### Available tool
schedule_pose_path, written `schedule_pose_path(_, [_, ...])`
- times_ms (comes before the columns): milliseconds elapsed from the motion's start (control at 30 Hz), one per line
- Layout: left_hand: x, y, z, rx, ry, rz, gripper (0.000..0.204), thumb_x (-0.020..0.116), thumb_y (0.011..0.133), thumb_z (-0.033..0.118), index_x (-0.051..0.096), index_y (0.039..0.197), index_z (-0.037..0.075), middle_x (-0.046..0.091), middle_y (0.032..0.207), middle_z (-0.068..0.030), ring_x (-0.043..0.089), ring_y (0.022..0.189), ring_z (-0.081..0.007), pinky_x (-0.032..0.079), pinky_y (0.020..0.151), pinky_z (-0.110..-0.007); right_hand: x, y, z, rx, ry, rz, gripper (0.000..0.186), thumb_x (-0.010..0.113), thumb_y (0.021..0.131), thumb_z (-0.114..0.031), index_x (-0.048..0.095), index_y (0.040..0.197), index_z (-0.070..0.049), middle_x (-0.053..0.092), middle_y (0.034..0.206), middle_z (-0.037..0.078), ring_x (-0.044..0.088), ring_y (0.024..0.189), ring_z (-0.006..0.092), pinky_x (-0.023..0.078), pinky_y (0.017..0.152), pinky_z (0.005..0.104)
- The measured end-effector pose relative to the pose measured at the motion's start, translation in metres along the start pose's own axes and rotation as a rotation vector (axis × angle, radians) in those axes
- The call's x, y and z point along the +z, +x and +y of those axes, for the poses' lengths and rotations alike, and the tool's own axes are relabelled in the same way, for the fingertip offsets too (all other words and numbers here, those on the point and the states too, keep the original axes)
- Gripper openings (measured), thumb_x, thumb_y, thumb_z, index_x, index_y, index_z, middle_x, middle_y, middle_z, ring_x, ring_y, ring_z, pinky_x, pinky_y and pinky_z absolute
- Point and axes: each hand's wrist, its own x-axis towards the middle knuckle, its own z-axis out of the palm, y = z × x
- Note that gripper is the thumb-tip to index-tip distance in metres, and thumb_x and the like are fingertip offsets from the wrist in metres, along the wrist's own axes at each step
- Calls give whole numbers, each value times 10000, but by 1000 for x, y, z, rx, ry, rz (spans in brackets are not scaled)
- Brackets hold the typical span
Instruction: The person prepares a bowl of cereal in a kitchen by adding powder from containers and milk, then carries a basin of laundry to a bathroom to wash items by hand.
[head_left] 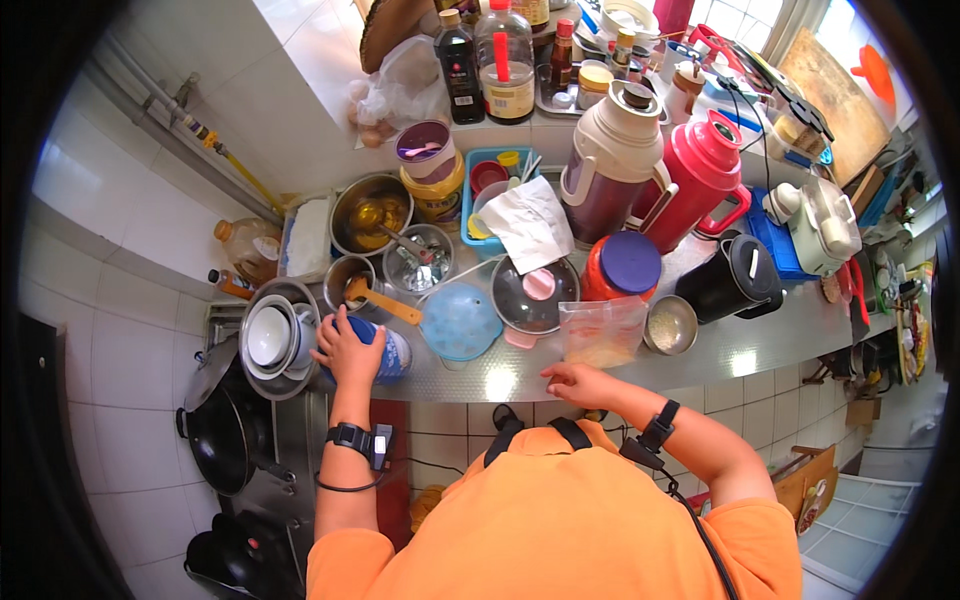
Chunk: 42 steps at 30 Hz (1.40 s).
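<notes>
My left hand [352, 352] has its fingers curled over the top of a blue-and-white canister [394, 358] near the counter's front edge. Just behind it, a wooden-handled spoon [390, 302] rests in a small steel pot [347, 276]. My right hand [578, 385] is at the front edge, fingers loosely bent and apart, with nothing seen in it. Closest to it is a clear plastic bag [602, 333] with pale contents. A light blue round lid [460, 321] and a small pan with a glass lid [537, 296] sit between my hands.
Stacked bowls [268, 336] and a black wok [222, 436] stand at left. Behind are a steel pot [371, 214], a beige thermos [613, 165] and a red thermos [697, 180]. A blue-lidded red jar [622, 266], a small steel bowl [670, 325] and a black pitcher [730, 277] are on the right.
</notes>
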Motion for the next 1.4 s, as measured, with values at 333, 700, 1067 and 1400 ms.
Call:
schedule_pose_path(333, [6,1,2,72,-58,218,652,668,711,413,449,1262,141,407,1295,-108,338,1249,-290,177,1022,-585,-33,-27,-1,-7,105,177,343,532,857,-93,499,1178,24,630,887,85,586,809,147,465,750,281])
schedule_pose_path(700, [-2,-31,-23,261,-75,179,592,615,778,306,413,1278,61,325,1380,-150,244,1321,-342,135,1062,-566,-110,-62,-16,-230,251,757,174,515,823,-5,571,988,2,615,827,24,588,790,96,475,722,228])
schedule_pose_path(1067, [-1,-99,147,945,-622,-110,465,681,726,150,516,1146,40,465,1218,-137,425,1159,-329,346,987,-415,-160,-1,-59,48,-1007,864,867,717,645,-502,388,1318,-66,396,1308,233,447,1152,346,425,881,431])
schedule_pose_path(1400, [26,-109,229,931,-431,-244,230,655,741,186,598,945,96,605,853,-92,558,872,-303,436,733,-404,-166,2,-66,79,-1040,663,916,716,612,-565,403,1302,-50,456,1199,204,469,1110,354,483,823,408])
